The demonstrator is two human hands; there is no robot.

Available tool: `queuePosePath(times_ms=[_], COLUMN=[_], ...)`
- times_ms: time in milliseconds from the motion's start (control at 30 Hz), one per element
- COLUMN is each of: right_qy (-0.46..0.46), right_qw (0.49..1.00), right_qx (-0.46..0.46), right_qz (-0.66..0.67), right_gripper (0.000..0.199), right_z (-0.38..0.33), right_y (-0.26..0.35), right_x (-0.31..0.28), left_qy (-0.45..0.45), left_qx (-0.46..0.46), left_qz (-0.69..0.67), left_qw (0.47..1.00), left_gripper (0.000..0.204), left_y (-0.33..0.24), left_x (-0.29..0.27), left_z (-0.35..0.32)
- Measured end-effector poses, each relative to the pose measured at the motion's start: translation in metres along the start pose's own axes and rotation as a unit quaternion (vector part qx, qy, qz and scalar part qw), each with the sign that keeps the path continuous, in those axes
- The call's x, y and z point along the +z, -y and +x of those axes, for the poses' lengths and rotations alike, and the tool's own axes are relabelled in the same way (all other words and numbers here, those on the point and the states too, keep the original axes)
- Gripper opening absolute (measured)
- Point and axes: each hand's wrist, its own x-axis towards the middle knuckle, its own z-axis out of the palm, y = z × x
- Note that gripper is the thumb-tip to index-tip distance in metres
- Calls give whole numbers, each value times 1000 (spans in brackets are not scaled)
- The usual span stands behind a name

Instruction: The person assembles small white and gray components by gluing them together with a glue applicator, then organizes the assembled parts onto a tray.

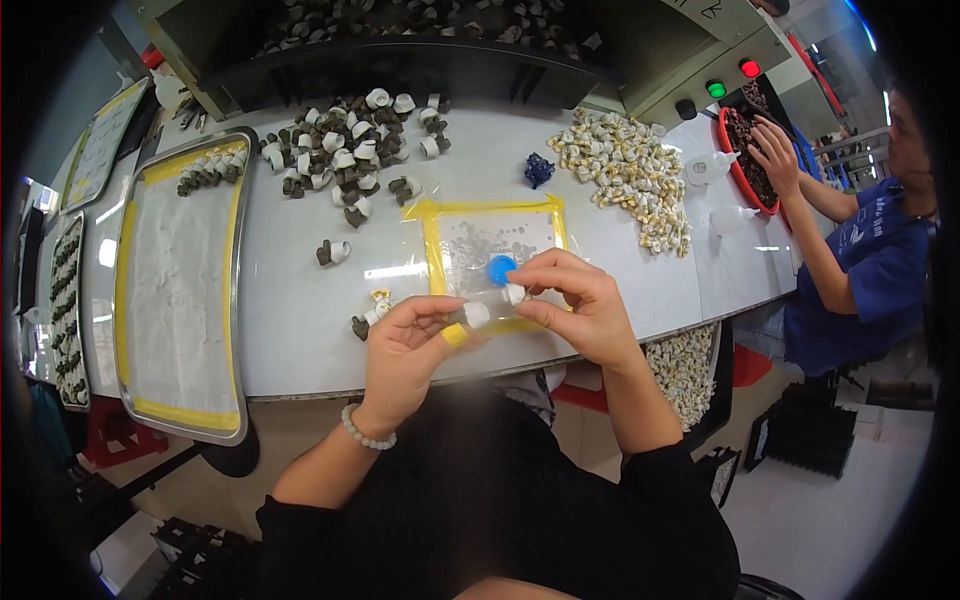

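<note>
Left hand (405,345) and right hand (578,305) pinching a small clear tube (490,306) between them. Held above the yellow-taped mat (440,250) on the bench (300,320), beside a blue cap (500,268).

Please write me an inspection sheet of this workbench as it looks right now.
Surface: white worktable, with a yellow-taped clear mat in front of the person.
Job's things: a small white part pinched between both hands; a blue cap lies on the mat.
Clutter: pile of dark and white parts; pile of pale parts; metal tray at left; two loose pieces near the left hand.
Grippers: left hand and right hand both closed on the part.
Cables: nothing seen.
Surroundings: a co-worker's hand over a red bowl; green and red lamps on the machine.
</note>
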Motion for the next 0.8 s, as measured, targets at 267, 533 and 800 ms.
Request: queuePosePath(times_ms=[267, 533, 800], right_qy=[25, 49, 71], right_qw=[999, 997, 996], right_qx=[35, 11, -13], right_qz=[3, -51, -56], right_gripper=[28, 28, 28], right_z=[-1, 0, 3], right_y=[13, 13, 9], right_x=[9, 10, 12], left_qy=[4, 8, 22], left_qx=[7, 9, 13], left_qz=[-9, -10, 27], left_qw=[1000, 1000, 999], left_gripper=[24, 22, 20], left_y=[1, 4, 4], left_x=[-1, -1, -5], left_z=[-1, -2, -1])
